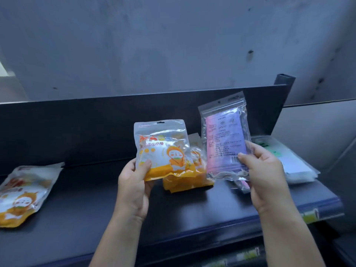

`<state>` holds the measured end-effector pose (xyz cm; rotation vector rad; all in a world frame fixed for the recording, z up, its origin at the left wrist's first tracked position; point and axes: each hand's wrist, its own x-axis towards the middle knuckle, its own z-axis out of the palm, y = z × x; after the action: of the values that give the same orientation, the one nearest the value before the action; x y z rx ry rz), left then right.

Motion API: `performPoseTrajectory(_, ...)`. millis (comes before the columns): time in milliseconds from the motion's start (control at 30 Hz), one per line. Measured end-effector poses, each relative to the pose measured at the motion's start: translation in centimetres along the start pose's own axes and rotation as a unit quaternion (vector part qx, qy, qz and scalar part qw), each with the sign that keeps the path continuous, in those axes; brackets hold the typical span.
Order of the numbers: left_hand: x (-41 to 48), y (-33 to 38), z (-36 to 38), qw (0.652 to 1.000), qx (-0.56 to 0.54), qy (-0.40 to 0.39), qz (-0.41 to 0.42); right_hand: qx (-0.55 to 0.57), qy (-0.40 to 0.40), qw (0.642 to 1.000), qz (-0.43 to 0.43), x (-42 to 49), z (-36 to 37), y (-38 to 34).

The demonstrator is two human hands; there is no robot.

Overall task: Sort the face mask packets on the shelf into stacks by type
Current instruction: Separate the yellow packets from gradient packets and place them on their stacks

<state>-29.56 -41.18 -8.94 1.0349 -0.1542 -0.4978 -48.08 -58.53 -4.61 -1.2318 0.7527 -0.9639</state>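
Note:
My left hand (134,182) holds an orange cartoon mask packet (162,149) upright above the dark shelf (192,212). In my right hand (264,170) is a clear packet with pink-purple masks (224,135), also upright, its printed back facing me. Behind the two held packets, more orange packets (185,182) lie in a pile on the shelf, and another pink-purple packet (241,185) lies partly hidden under my right hand. A stack of white-and-green packets (289,160) rests at the shelf's right end. One orange cartoon packet (23,191) lies flat at the far left.
The shelf has a dark back panel (96,128) and a blue front edge with a yellow-green price label (310,214). A grey concrete wall (173,45) rises behind. A lower shelf edge (240,255) shows below.

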Motion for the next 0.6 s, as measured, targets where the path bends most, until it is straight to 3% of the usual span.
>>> performPoseTrajectory(100, -0.3, -1.2, 2.7, 0.999, 0.023, 0.038, 0.016, -0.005, 0.016, 1.000, -0.003, 1.4, -2.5, -0.3)
performPoseTrajectory(200, 0.2, -2.2, 4.2, 0.990, 0.113, 0.075, 0.044, -0.012, 0.023, 1.000, 0.001, 2.2, -3.9, -0.4)
performPoseTrajectory(400, 1.2, -2.9, 5.9, 0.931, 0.336, 0.099, 0.101, -0.097, 0.029, 0.994, -0.042, 2.6, -4.8, -0.4)
performPoseTrajectory(600, 1.6, -3.8, 6.3, 0.914, 0.381, 0.117, 0.071, -0.204, 0.031, 0.973, -0.102, 2.8, -4.2, -1.0)
